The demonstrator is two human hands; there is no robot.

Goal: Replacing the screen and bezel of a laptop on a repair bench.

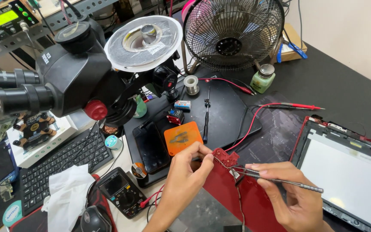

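Your left hand (184, 172) pinches the top corner of the red panel (232, 189) at the mat's front edge. Your right hand (290, 193) grips tweezers (280, 181), tips at that corner. The laptop screen (348, 180) crowds your right; the multimeter (123, 193) and orange pad (183, 138) lie near your left.

laptop screen (348, 180) cut off at right edge, mouse (94, 220) cropped below
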